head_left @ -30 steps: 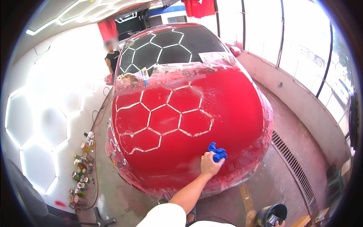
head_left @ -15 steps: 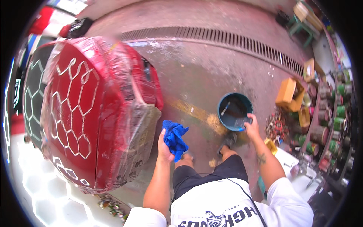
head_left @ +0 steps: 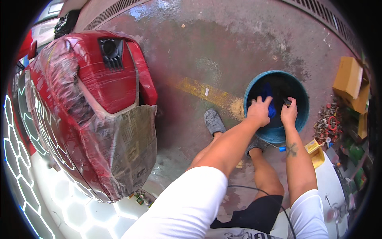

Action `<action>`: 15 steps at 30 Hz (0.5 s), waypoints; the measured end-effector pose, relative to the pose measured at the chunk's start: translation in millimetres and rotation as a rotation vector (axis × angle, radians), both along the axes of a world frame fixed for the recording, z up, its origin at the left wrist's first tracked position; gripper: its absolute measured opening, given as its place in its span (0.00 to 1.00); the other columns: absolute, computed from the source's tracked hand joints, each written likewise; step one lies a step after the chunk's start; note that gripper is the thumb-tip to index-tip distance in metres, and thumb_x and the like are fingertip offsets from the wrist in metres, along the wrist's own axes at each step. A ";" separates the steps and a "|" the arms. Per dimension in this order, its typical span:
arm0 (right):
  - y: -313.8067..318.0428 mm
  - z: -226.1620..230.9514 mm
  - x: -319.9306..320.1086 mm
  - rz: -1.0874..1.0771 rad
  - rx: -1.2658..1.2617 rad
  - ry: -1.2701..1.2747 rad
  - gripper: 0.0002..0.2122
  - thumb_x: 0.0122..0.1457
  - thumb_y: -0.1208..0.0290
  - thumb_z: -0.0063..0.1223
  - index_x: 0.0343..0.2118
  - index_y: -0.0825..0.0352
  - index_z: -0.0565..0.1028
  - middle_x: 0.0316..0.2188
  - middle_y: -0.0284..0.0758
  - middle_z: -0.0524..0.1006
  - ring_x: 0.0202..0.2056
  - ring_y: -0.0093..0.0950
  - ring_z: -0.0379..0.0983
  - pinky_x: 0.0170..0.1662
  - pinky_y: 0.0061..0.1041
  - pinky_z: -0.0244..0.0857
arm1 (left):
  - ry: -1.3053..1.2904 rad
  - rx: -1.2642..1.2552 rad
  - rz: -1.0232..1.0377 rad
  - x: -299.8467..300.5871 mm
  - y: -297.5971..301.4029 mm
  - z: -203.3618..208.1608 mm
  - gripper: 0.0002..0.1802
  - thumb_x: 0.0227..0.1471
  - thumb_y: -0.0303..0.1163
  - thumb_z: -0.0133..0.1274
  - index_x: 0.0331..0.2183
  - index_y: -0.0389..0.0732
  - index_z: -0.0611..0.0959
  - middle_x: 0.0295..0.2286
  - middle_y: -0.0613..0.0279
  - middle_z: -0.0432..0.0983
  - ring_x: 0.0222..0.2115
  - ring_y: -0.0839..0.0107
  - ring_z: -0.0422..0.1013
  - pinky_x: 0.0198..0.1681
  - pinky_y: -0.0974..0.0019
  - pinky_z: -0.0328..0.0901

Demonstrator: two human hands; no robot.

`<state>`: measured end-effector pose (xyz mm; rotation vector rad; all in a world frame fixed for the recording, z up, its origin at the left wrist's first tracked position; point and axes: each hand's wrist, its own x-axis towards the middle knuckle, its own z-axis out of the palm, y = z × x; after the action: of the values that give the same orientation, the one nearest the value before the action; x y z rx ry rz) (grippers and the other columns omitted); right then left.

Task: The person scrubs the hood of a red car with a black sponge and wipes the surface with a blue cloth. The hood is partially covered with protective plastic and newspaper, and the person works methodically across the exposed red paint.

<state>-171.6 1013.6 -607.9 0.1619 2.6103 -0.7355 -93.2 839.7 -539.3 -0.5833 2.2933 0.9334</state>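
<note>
My left hand (head_left: 259,112) reaches over the round blue bucket (head_left: 250,86), its fingers spread apart. Right beside those fingers, inside the bucket, is a crumpled blue cloth (head_left: 271,108), partly hidden by the hand and blurred in the dark interior. My right hand (head_left: 289,113) is over the bucket's right part, its fingers closed round a small dark piece (head_left: 286,103) whose kind I cannot make out. The bucket's wire handle hangs down on the near side with a blue grip (head_left: 282,149).
A red car (head_left: 107,85), partly wrapped in clear film and masking paper (head_left: 123,147), stands at left. Cardboard boxes (head_left: 348,77) and a heap of small metal parts (head_left: 328,123) lie at right. A yellow container (head_left: 315,155) sits near my right forearm. The floor (head_left: 191,63) has wet patches.
My left hand has carried the blue cloth from beside the car rightward into the bucket, and its fingers have spread. My right hand has moved from the rim to over the inside. The view has shifted.
</note>
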 end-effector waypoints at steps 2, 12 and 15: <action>-20.2 -27.9 16.5 0.024 0.124 -0.072 0.24 0.63 0.73 0.58 0.63 0.64 0.75 0.50 0.54 0.84 0.53 0.52 0.82 0.59 0.44 0.73 | -0.119 -0.119 -0.185 -6.2 9.8 -43.7 0.55 0.42 0.36 0.78 0.69 0.58 0.70 0.67 0.43 0.63 0.63 0.36 0.69 0.64 0.41 0.71; 19.3 -83.8 26.4 -0.296 0.045 -0.413 0.16 0.66 0.62 0.64 0.51 0.67 0.86 0.51 0.53 0.85 0.50 0.46 0.85 0.54 0.38 0.75 | -0.470 0.066 -0.276 -33.6 7.8 -77.8 0.37 0.53 0.40 0.68 0.63 0.42 0.81 0.63 0.42 0.76 0.63 0.48 0.76 0.67 0.52 0.70; 3.0 -12.6 25.5 -0.148 -0.003 -0.176 0.14 0.67 0.60 0.66 0.45 0.66 0.89 0.46 0.50 0.85 0.44 0.45 0.84 0.51 0.42 0.74 | -0.468 0.058 -0.037 -34.9 14.8 -32.0 0.35 0.53 0.40 0.66 0.62 0.38 0.83 0.60 0.40 0.79 0.62 0.47 0.77 0.65 0.52 0.72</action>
<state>-146.1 1016.6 -620.5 0.4043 2.4489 -0.7402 -128.1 854.4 -571.3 -0.6534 1.8471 0.7489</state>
